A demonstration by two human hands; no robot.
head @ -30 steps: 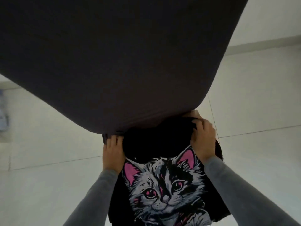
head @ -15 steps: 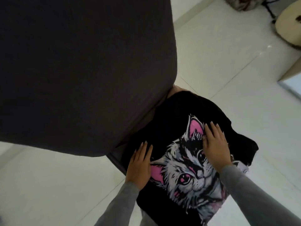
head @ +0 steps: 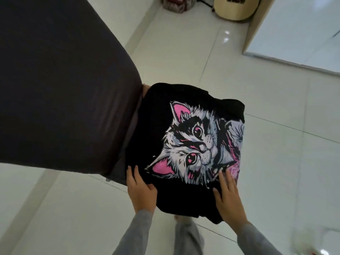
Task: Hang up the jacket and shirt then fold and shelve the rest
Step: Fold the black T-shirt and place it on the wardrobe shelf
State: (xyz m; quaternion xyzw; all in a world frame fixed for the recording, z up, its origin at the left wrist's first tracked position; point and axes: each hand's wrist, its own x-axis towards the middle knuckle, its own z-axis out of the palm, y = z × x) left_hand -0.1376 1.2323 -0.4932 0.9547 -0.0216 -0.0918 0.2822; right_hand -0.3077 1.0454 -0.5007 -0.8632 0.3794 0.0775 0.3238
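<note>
A folded black t-shirt (head: 184, 111) with a grey and pink cat print lies against the lower edge of a large dark grey fabric surface (head: 64, 85). My left hand (head: 141, 188) is at the shirt's near left corner, fingers straight along its side and thumb on top. My right hand (head: 228, 197) rests flat on the near right part, its fingertips reaching the print. What supports the shirt from below is hidden.
White tiled floor (head: 276, 162) surrounds the spot. A guitar body (head: 237, 8) and a patterned bag (head: 178, 4) stand at the far wall. A pale panel with a wooden edge (head: 303, 34) is at the upper right. My grey trouser leg (head: 185, 236) shows below the shirt.
Both hands have slid from the cat's face back to the shirt's near edge. The view has swung right, bringing the guitar and panel into sight.
</note>
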